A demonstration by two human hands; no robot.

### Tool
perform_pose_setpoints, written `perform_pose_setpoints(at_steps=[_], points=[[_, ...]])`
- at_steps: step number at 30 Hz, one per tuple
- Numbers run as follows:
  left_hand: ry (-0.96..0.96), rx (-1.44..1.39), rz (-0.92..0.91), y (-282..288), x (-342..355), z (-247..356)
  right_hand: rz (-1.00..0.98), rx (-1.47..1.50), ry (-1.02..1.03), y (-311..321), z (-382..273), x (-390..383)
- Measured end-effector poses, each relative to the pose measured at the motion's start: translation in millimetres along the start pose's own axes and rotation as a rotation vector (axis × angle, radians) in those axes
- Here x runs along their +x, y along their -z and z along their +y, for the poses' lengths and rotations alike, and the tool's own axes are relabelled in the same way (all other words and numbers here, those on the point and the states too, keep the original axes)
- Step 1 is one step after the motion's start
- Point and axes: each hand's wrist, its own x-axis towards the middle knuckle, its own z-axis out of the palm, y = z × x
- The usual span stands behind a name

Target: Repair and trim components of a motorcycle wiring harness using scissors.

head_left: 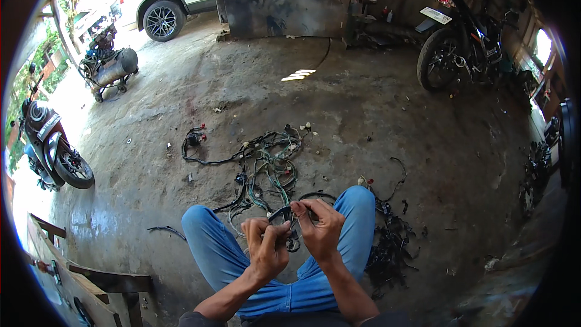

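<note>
Fingers of the right hand (322, 227) are nearly closed, thumb and index tip pinching what looks like the right, far end of a dark wire (279, 212). Left hand (267, 253): fingers curled, thumb and index tips close together just on the near side of the same wire; too small to tell if they grip it or only steady it. Wire sits between the two hands, over the gap between the knees of the blue jeans (212, 236), raised toward the far side of the left fingertips.

Key relation: long axis runs slantwise, left-near to right-far, slightly bowed. From the left fingers it lies just far; from the right fingertips it leads off left and a bit nearer. Right hand is nearer the far end, left hand nearer the middle, by the look of it. Whether the wire joins the bundle behind it can't be made out.

Past the hands, a wiring harness (266, 163) with green strands lies loosely coiled on the concrete floor (363, 109), straight far of the fingers. Black wire tangle (387, 254) lies right of the right knee, well apart from the left hand. Short black cable piece (166, 229) left of the left knee, untouched.
</note>
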Motion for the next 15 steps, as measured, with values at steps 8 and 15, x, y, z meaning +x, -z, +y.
perform_pose_setpoints(at_steps=[8, 15], points=[[0.134, 0.134, -0.359, -23.5, -24.2, -0.2, 0.002, 0.133, -0.250, -15.7, -4.7, -12.1], [0.461, -0.226, -0.391, -67.6, -3.2, -74.5, -0.109, 0.556, -0.483, -3.6, -22.0, -23.4]])
